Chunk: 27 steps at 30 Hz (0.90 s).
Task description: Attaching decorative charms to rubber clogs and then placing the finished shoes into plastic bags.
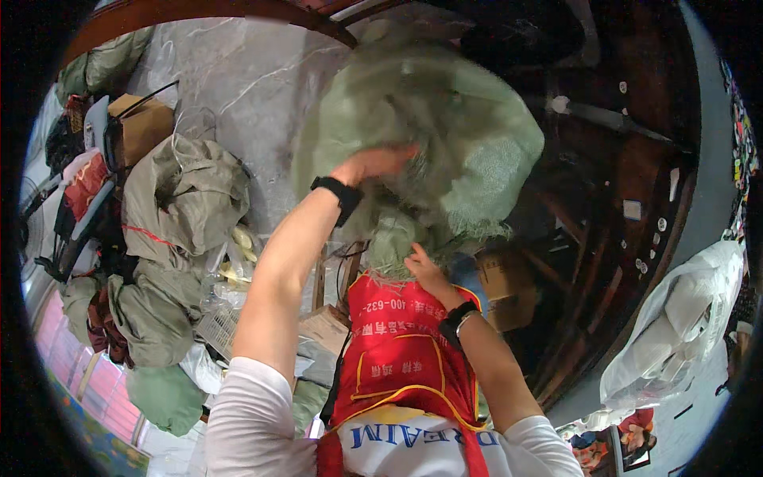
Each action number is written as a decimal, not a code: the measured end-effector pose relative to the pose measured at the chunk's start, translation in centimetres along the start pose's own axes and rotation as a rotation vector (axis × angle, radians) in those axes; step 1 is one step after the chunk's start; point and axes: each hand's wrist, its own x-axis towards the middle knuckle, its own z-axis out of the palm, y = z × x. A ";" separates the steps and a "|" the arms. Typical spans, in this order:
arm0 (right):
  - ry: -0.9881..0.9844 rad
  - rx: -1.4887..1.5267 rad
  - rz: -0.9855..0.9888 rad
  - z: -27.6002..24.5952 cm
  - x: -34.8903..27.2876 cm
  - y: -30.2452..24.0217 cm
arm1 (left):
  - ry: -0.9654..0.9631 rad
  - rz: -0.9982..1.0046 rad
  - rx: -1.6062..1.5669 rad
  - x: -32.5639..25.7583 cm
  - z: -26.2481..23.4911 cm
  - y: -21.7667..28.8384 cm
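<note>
A large pale-green woven plastic sack (497,135) with frayed edges spreads out in front of me, partly blurred. My left hand (381,161) reaches over its middle, beside the gathered folds; motion smears its fingers, so their grip does not show. Lower down, close to my red apron (397,350), my right hand (429,274) is closed on the sack's frayed, bunched edge. Loose green strands hang over the top of the apron. The sack hides whatever lies beneath it.
To the left, a bulky grey-green sack (187,195) sits near a cardboard box (145,127) and piled cloth. A dark wooden structure (636,199) stands on the right, with a filled translucent plastic bag (675,326) beyond. Another brown box (506,286) is right of the apron.
</note>
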 end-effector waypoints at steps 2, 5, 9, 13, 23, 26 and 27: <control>0.148 -0.130 -0.037 -0.5 -0.8 -0.5 | 0.303 0.204 -0.118 2.7 -3.1 1.9; 0.227 -0.274 0.125 -2.4 -0.4 -0.5 | 0.526 0.540 -0.287 2.9 -5.6 9.8; 0.197 0.011 0.183 -2.9 0.3 -1.3 | 0.523 0.478 0.626 3.1 -7.5 7.9; 0.058 -0.285 -0.026 -1.2 1.1 1.8 | 0.355 0.220 0.886 1.0 -2.1 4.1; -0.294 -0.498 -0.104 3.9 -2.0 -4.3 | -0.352 -0.179 1.515 -4.2 -2.0 -3.9; -0.184 -0.516 -0.134 3.5 -0.9 -2.5 | 0.379 0.226 1.208 -2.4 -1.0 -5.0; 0.055 -0.543 -0.254 2.6 0.0 -1.0 | 0.422 0.090 1.009 -0.9 0.1 -4.4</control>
